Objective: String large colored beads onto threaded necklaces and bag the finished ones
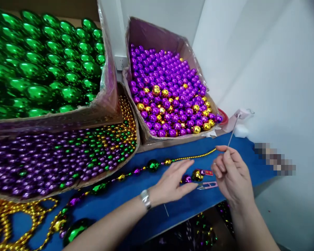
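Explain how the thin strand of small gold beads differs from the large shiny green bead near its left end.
The thin strand of small gold beads is a long row; the large shiny green bead is one ball. Each strand bead is tiny, the green bead much bigger. The strand reaches the right hand; the green bead lies farther away. Both shine.

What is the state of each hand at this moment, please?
Left hand: open, no held thing visible.
Right hand: closed, pinching a thin rod.
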The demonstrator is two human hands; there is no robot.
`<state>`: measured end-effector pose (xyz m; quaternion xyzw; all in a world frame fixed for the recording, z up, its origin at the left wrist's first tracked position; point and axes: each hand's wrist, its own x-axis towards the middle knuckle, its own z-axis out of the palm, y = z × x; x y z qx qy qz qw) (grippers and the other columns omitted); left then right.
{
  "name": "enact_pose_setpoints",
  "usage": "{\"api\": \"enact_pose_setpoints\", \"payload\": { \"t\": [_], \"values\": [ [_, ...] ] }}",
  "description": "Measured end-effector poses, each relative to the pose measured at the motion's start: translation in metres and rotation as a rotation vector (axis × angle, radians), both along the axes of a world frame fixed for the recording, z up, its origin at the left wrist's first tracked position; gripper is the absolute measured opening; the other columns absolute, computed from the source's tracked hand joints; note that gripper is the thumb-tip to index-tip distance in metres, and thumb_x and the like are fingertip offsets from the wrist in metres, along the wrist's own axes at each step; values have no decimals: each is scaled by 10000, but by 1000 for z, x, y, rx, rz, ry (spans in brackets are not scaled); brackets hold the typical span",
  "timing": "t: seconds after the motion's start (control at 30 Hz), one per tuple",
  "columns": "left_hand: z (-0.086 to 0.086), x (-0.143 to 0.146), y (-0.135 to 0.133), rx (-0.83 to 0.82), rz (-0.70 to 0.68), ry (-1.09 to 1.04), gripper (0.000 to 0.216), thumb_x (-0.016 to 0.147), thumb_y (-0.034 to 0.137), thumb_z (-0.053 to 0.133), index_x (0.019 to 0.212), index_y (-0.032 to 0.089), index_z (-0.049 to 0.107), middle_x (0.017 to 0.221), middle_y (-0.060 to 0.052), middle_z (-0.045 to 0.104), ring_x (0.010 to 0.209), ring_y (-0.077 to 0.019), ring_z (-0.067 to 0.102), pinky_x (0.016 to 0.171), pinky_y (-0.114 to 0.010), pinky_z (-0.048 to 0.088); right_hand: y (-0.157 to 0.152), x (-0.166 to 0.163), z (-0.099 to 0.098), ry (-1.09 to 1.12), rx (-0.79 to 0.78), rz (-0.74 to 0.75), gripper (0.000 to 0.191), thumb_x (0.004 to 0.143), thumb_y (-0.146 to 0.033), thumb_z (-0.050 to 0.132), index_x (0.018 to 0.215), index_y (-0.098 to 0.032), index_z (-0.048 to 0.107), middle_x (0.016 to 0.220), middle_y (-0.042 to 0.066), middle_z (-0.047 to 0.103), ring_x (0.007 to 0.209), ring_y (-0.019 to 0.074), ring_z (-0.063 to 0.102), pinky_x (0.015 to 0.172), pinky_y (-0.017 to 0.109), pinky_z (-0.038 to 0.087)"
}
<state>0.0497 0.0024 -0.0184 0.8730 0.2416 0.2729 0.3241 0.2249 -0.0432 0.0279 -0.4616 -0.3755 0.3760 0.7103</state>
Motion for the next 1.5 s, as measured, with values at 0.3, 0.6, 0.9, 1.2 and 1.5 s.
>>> {"api": "enact_pose_setpoints", "payload": {
  "t": [0.3,0.6,0.9,1.2,1.5],
  "values": [
    [-22,33,4,52,-105,314,191,941,302,366,1019,233,526,923,15,685,800,-137,654,705,-233,494,10,35,-7,70,58,-139,141,918,-302,550,997,-200,607,559,-85,342,435,26,322,431,143,314],
    [-36,-9,-8,157,101,614,231,893,384,405,962,185,499,887,-81,607,703,-238,638,591,-352,516,30,81,-66,135,14,-331,180,823,-321,655,957,-208,612,512,-108,338,413,30,334,395,125,335],
    [-51,-26,-8,182,115,706,261,853,398,496,1023,201,479,917,-73,587,737,-252,628,580,-366,519,38,78,-74,101,-50,-346,303,747,-387,712,958,-189,623,566,-71,493,417,20,400,372,104,324],
    [-56,-21,0,204,152,769,263,818,348,564,1005,167,525,977,-116,570,826,-273,616,631,-369,511,37,99,-49,54,49,-476,221,803,-373,657,945,-208,616,597,-65,550,402,16,408,375,102,326],
    [-14,-45,11,135,172,588,459,881,505,425,1233,211,453,1089,-97,593,936,-238,611,770,-359,518,17,43,-9,-45,151,-365,183,856,-333,615,973,-193,630,573,-58,503,479,46,438,429,131,361]
  ]
}}
